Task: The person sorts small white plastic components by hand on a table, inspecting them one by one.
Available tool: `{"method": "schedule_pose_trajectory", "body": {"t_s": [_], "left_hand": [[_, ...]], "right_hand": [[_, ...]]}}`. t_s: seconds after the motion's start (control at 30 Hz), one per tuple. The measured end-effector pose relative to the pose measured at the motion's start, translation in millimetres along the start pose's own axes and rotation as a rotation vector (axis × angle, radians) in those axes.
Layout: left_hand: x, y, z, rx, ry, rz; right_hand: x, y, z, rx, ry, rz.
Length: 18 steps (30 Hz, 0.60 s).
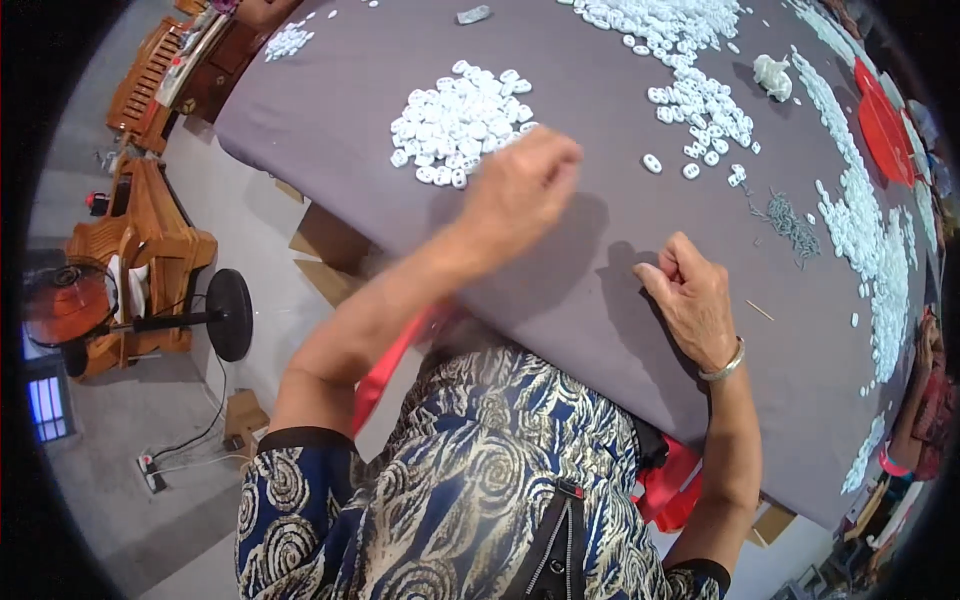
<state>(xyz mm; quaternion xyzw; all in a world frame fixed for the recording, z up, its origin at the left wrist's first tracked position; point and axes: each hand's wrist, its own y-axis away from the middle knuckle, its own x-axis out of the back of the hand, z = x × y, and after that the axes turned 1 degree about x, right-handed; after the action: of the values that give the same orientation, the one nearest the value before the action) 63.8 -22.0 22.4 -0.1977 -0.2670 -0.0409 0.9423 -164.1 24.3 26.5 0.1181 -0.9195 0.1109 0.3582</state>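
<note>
Left hand: raised and blurred just below the near pile of white rings; fingers bent, whether they hold a ring cannot be told.
Right hand: resting on the grey cloth, right of the near pile; fingers curled shut with thumb against forefinger, the pinched item too small to make out.
Wrist: silver bangle.
Loose rings: scattered right of the near pile.
Small dark metal parts: further right, beyond the right hand.
Red tray: at the cloth's far right edge.
Standing fan: on the floor, well left of the near pile.
</note>
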Motion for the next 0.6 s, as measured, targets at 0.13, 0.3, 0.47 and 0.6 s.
{"method": "schedule_pose_trajectory", "body": {"t_s": [0.13,0.3,0.47,0.6], "left_hand": [[41,-18,-31,0.000,-0.476,0.115],[26,-37,-45,-0.244,-0.568,0.078],[9,-60,-69,-0.429,-0.786,0.043],[16,-76,-90,-0.276,-0.872,0.061]], "right_hand": [[0,-4,2,0.067,-0.039,0.032],[-1,-6,3,0.115,-0.016,0.029],[-5,-4,3,0.095,0.006,0.034],[-5,-2,1,0.112,0.028,0.030]]}}
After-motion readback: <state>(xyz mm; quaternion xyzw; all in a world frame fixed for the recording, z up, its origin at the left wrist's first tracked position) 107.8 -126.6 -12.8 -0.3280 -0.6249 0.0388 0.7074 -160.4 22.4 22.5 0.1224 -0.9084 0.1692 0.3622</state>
